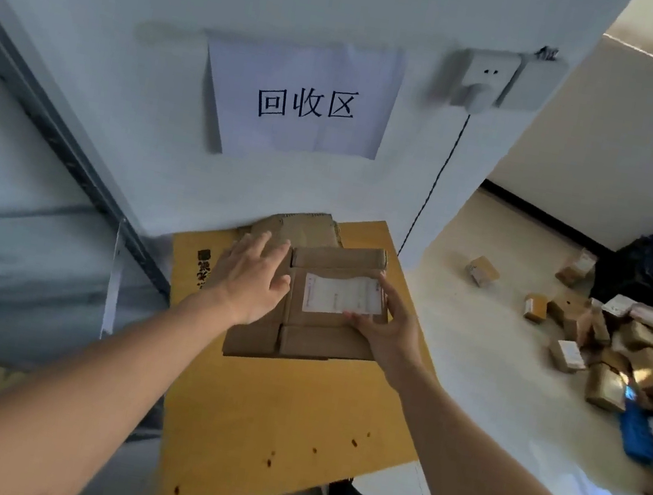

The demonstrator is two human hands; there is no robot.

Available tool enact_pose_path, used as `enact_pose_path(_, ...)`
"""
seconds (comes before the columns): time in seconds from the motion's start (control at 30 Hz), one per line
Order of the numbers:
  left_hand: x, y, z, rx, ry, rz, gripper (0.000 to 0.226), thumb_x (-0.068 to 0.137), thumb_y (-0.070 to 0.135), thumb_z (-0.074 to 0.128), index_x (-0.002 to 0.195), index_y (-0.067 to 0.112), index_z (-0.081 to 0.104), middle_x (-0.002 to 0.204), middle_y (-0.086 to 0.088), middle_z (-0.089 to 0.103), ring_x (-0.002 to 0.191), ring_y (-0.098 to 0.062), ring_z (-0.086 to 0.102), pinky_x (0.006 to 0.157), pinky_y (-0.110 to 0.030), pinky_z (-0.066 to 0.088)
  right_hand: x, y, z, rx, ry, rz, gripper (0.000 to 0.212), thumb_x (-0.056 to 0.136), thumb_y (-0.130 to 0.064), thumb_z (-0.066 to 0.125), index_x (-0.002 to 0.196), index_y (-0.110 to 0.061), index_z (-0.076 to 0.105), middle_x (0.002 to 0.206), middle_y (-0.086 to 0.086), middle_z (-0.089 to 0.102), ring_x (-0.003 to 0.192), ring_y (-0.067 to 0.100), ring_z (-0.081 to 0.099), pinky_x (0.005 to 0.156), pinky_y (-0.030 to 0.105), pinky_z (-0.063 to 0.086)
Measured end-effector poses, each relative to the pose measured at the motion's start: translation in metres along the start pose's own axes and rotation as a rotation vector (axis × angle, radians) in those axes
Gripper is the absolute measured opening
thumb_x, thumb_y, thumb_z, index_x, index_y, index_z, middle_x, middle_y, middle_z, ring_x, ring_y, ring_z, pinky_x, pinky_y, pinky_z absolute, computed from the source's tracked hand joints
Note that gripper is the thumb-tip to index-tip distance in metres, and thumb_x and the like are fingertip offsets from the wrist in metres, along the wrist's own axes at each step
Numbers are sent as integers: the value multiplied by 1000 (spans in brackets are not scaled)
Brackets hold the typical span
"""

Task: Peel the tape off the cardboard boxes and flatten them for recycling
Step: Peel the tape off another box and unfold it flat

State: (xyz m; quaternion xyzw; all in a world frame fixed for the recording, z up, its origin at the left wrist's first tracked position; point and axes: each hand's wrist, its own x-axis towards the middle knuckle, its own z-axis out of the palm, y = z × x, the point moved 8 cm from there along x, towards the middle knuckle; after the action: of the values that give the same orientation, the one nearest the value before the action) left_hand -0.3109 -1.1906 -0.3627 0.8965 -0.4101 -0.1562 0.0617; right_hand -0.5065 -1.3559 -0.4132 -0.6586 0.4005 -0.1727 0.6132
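While hands [321, 298] press, flattened box [328, 333] lies flat.

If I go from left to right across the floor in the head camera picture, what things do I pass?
Left hand → flattened box with white label → right hand → lone small box → pile of small boxes.

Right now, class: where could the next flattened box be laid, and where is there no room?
Free: the near half of the yellow cardboard sheet, below the flattened box that the left hand and right hand press. Also bare floor between sheet and parcel pile. Crowded: the sheet's far end by the wall, and the pile.
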Motion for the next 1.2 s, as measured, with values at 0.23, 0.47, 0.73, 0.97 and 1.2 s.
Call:
enact_pose_path(0.23, 78, -31, 24, -55, -12, -216, 69, 106, 53, 39, 165, 30, 12, 172, -7, 9, 158, -30, 10, 128, -48, 15, 123, 10, 33, -29, -164, 30, 83, 69, -29, 95, 139, -49, 55, 135, -17, 57, 125, 13, 57, 91, 40, 62)
enact_pose_path(0.47, 135, -51, 70, -59, -37, -288, 72, 104, 54, 42, 165, 30, 9, 173, -8, 6, 158, -31, 9, 128, -50, 15, 202, 46, 60, -102, -259, 65, 85, 69, -43, 95, 139, -60, 50, 139, -17, 57, 129, 11, 54, 91, 41, 62)
enact_pose_path(0.73, 163, -54, 140, -127, -169, -221, 69, 105, 47, 44, 164, 39, 8, 172, 0, -10, 159, -26, -5, 125, -48, 13, 237, 82, 71, -211, -255, 70, 85, 74, -35, 92, 143, -56, 47, 138, -20, 55, 126, 8, 54, 92, 40, 61)
enact_pose_path(0.97, 175, -52, 165, -101, -217, -275, 74, 103, 43, 51, 160, 50, 4, 168, -2, -24, 157, -31, -15, 117, -45, -7, 236, 60, 104, -1239, -335, -383, 73, 90, -50, 72, 153, -40, 36, 166, 3, 19, 143, 31, 32, 112, 42, 41)
enact_pose_path(1.2, 174, -46, 159, -149, -218, -356, 72, 105, 31, 55, 160, 50, 13, 171, 1, -16, 159, -30, -9, 125, -51, 15, 213, 85, 149, -1337, -686, -252, 66, 110, -44, 35, 158, -52, -10, 169, 11, -24, 156, 42, -13, 128, 53, 15)
